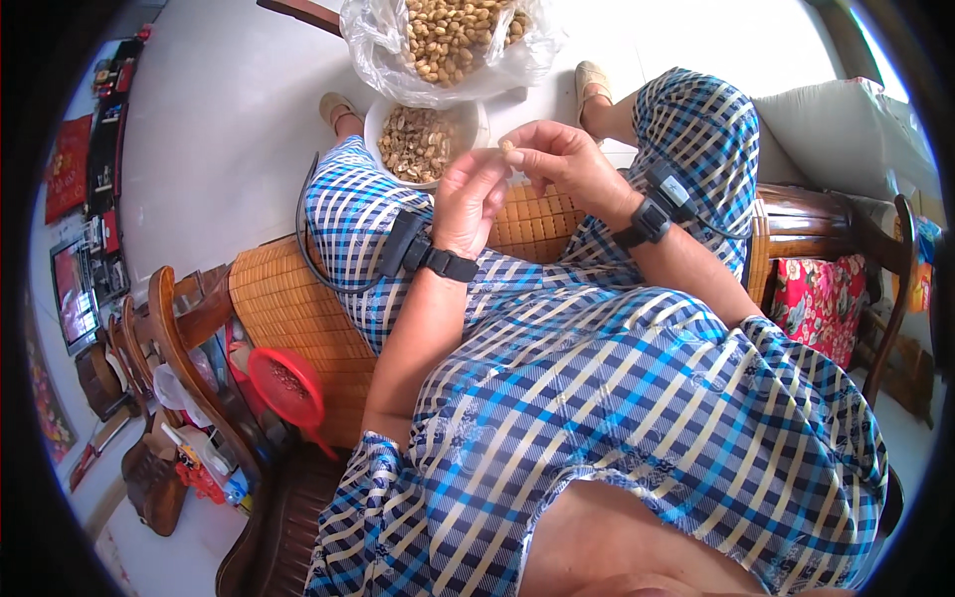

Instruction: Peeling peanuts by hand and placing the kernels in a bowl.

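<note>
Both forearms reach forward over the lap, the left rising nearly straight and the right slanting inward, so that the hands meet above the gap between the knees. Each wrist wears a black strap with a small box.

The right hand [582, 177] has its palm turned inward, thumb and forefinger brought together on a small pale peanut [507, 146], its other fingers bent beneath. The left hand [466, 204] is half curled, its thumb and fingertips drawn up to the peanut's near left side; whether they grip it too, I cannot tell. The peanut sits right between the two sets of fingertips, raised just beside the rim of a white bowl [477, 127] that holds broken shells [413, 144].

Beyond the bowl, an open clear plastic bag [378, 55] is full of whole nuts [458, 40]. Well apart, to the left of the left forearm, a red basket [310, 393] holds small reddish bits.
</note>
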Demonstrator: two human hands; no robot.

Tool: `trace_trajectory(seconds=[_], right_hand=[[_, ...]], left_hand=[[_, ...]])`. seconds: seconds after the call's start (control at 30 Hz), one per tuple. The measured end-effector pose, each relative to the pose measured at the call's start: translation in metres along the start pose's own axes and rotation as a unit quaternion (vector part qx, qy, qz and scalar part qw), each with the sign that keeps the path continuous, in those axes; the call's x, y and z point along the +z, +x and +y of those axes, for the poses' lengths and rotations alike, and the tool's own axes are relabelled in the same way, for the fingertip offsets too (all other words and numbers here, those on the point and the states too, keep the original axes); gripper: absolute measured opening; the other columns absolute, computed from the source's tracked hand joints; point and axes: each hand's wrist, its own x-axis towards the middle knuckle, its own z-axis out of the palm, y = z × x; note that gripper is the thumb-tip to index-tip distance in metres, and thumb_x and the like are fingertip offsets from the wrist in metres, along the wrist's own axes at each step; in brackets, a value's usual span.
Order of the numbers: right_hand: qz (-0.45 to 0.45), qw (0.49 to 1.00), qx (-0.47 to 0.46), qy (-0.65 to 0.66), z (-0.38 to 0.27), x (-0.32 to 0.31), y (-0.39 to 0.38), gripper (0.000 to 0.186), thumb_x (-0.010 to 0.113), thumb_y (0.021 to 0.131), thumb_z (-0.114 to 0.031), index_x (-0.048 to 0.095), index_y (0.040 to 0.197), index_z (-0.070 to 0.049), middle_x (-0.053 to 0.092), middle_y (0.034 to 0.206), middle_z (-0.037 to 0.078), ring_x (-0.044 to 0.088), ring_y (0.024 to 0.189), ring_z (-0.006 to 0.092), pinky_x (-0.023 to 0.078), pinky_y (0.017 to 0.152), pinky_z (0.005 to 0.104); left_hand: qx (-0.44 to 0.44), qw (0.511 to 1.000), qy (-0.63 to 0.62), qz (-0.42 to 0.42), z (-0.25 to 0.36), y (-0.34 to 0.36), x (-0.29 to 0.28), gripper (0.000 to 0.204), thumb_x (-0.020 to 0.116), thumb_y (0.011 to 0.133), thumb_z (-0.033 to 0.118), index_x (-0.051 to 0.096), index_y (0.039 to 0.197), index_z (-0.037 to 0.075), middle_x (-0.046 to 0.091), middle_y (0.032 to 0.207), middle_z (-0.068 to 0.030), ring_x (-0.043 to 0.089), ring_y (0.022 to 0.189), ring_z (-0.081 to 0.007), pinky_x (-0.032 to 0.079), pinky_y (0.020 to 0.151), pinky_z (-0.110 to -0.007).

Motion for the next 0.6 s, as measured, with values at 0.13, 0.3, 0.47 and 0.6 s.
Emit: trace_trajectory(seconds=[0.13, 0.3, 0.47, 0.6], right_hand=[[-0.006, 1.000, 0.018, -0.014, -0.001, -0.002, -0.001, 0.025, 0.065, 0.089, -0.024, 0.064, 0.105, -0.005, 0.059, 0.080, -0.004, 0.051, 0.065, 0.0035, 0.047, 0.057, 0.0196], [-0.022, 0.999, 0.030, 0.004, 0.000, -0.004, -0.002, 0.022, 0.064, 0.090, -0.024, 0.062, 0.102, -0.006, 0.059, 0.082, -0.004, 0.051, 0.066, 0.0039, 0.048, 0.059, 0.0209], [-0.020, 0.998, 0.047, 0.046, 0.010, -0.004, -0.003, 0.019, 0.060, 0.092, -0.024, 0.057, 0.100, -0.007, 0.060, 0.085, -0.001, 0.053, 0.068, 0.0051, 0.049, 0.059, 0.0220], [0.041, 0.996, 0.040, 0.070, 0.000, -0.014, 0.008, 0.017, 0.056, 0.094, -0.023, 0.055, 0.102, -0.007, 0.062, 0.086, 0.004, 0.055, 0.064, 0.0076, 0.050, 0.058, 0.0235]], left_hand=[[-0.016, 1.000, 0.013, -0.011, -0.003, 0.000, -0.001, 0.012, 0.066, 0.088, 0.018, 0.063, 0.094, 0.008, 0.054, 0.073, 0.0040, 0.041, 0.055, -0.0015, 0.027, 0.045, -0.015], [-0.019, 1.000, 0.001, -0.019, -0.007, 0.000, -0.003, 0.012, 0.066, 0.087, 0.019, 0.063, 0.092, 0.008, 0.052, 0.069, 0.0045, 0.041, 0.053, -0.0020, 0.027, 0.044, -0.016], [0.018, 0.998, 0.033, 0.055, -0.017, -0.001, -0.008, 0.010, 0.067, 0.086, 0.017, 0.063, 0.089, 0.008, 0.050, 0.064, 0.0054, 0.040, 0.051, -0.0027, 0.026, 0.043, -0.016], [0.009, 0.995, 0.026, 0.096, -0.010, 0.004, -0.011, 0.009, 0.066, 0.085, 0.014, 0.063, 0.090, 0.007, 0.052, 0.066, 0.0051, 0.042, 0.052, -0.0028, 0.026, 0.043, -0.016]])
